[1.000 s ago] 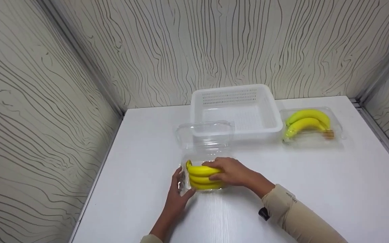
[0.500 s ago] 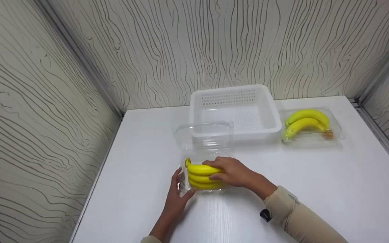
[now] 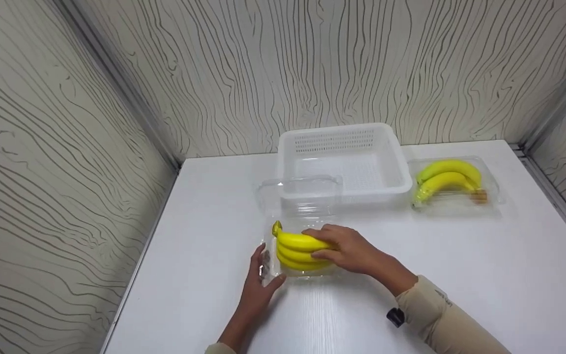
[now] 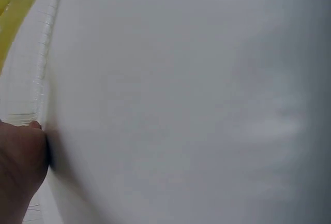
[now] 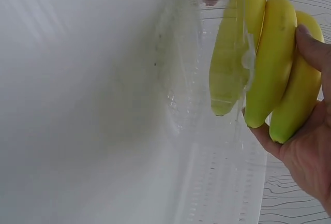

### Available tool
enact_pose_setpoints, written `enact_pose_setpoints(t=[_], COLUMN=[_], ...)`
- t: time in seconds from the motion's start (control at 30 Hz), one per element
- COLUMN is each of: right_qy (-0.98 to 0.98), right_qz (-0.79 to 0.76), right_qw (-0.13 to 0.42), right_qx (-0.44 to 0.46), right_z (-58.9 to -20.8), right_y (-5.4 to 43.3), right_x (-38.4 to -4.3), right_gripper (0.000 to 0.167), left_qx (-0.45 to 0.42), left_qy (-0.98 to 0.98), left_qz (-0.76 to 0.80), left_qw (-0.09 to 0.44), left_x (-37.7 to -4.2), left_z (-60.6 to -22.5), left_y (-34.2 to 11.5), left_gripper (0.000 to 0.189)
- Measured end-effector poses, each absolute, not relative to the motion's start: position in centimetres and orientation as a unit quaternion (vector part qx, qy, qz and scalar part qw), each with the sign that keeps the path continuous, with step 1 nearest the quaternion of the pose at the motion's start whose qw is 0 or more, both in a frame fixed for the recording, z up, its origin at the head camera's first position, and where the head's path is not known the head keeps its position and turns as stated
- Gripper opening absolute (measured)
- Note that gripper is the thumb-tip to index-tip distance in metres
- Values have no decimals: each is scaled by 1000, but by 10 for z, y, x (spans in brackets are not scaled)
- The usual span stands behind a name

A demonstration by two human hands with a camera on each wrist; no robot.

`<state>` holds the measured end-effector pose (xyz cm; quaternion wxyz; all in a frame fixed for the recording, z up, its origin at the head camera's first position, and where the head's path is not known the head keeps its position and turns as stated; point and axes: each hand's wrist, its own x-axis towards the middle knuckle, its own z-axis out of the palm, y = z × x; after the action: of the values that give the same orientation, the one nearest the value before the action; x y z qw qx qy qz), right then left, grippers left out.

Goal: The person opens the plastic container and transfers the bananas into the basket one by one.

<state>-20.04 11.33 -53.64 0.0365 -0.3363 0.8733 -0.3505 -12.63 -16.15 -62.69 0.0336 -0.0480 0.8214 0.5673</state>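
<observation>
A bunch of bananas (image 3: 302, 251) is in my right hand (image 3: 354, 250), its stem pointing to the left. My right thumb and fingers grip it across the right end. It overlaps the base of a clear plastic clamshell box (image 3: 273, 268), whose lid stands folded back. In the right wrist view, one banana shows through the box's clear wall while the other bananas (image 5: 274, 63) rise above its edge. My left hand (image 3: 258, 290) holds the left end of the box, thumb at the front corner and fingers along the far side. Its palm side is hidden.
Behind the lid stands a white slotted basket (image 3: 401, 172). To its right, another clear clamshell box (image 3: 492, 196) contains yellow-green bananas (image 3: 447, 177). Patterned wall panels (image 3: 243, 73) border the white table (image 3: 204, 196) at the back and sides.
The bunch has risen a little from the box base and shifted slightly right with my right hand. My left hand has stayed at the box's left end.
</observation>
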Motion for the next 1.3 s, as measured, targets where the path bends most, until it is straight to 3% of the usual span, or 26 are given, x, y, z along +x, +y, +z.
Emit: enact_pose_setpoints(t=[1.3], right_qy=[833], right_qz=[-468], right_qw=[-84], right_qx=[-283], right_z=[-463], right_y=[167], right_x=[-209], right_gripper=[57], left_qx=[-61], left_qy=[825], left_qz=[560], left_qw=[36], left_x=[-126], left_z=[-631], left_y=[-160], left_gripper=[94])
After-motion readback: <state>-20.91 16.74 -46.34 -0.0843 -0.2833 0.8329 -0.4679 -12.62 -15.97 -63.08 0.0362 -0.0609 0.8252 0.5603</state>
